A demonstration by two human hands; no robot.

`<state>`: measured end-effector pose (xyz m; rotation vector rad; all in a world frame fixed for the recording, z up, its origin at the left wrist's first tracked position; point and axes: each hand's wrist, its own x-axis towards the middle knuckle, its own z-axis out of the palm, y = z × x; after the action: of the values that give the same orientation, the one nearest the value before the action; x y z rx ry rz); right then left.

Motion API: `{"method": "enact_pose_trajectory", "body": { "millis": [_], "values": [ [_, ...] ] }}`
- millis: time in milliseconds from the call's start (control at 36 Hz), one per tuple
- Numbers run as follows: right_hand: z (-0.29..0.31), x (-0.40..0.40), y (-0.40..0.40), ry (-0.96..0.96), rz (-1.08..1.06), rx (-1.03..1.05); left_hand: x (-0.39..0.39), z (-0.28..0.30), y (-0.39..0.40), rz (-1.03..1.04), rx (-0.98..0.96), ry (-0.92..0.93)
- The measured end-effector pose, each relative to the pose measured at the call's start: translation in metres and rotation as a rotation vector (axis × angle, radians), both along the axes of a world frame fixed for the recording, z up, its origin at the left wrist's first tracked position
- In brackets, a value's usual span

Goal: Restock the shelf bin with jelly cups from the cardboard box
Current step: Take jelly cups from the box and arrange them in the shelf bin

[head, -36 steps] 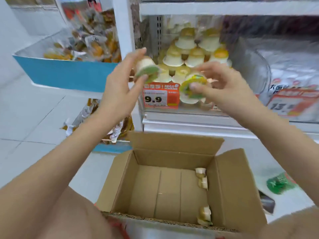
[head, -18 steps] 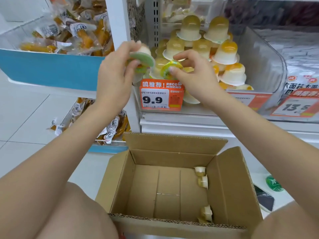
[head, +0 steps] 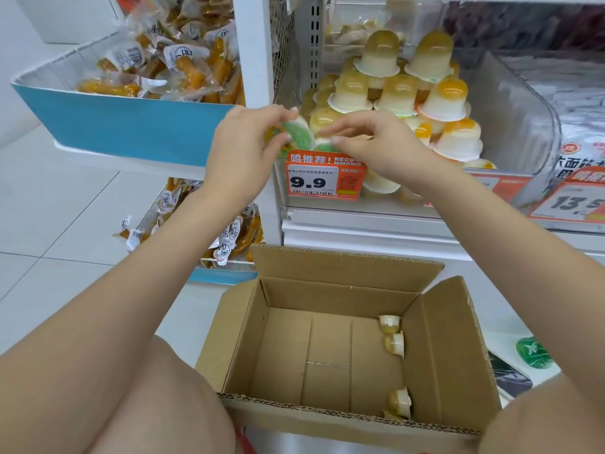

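The left hand has its grip clamped on a small jelly cup with a green foil lid, fingers over the top and thumb beneath, the lid turned toward the camera. It is held at the front left corner of the clear plastic shelf bin, just above the orange price tag reading 9.9. The right hand reaches in from 3 o'clock of that cup, its fingertips pinched together on a second green-lidded jelly cup that sits low at the bin's front edge — touching or nearly touching the first.

Behind both hands, toward 12 o'clock, the bin holds a heap of translucent dome-shaped jelly cups with yellow and orange fruit centres, stacked upside down in tiers.

At 6 o'clock stands the open brown cardboard box on the floor between the person's knees. Three jelly cups lie along its right wall: two close together at the far end, and one at the near corner.

At 10 o'clock a blue-fronted tray carries wrapped orange snack sticks. At 4 o'clock of the box, on the white tiled floor, lies a green round packet.
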<state>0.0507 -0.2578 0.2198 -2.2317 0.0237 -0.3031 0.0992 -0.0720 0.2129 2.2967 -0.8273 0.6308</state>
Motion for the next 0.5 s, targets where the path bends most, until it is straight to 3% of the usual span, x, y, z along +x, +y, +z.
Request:
{"method": "enact_pose_trajectory", "body": {
  "millis": [139,250,417,500],
  "values": [
    [0.000,-0.004,-0.013,-0.087,-0.166,-0.009,0.000,0.001,-0.001,-0.022,-0.015,-0.020],
    [-0.001,-0.009,-0.018,-0.078,-0.087,0.012,0.003,0.006,-0.002,-0.024,0.043,-0.016],
    [0.017,0.003,-0.020,0.269,0.131,0.036,0.006,0.005,-0.003,-0.031,-0.012,0.040],
    [0.027,0.015,-0.012,0.294,0.187,-0.130,0.007,0.005,-0.005,-0.035,-0.017,0.028]
  ]
}}
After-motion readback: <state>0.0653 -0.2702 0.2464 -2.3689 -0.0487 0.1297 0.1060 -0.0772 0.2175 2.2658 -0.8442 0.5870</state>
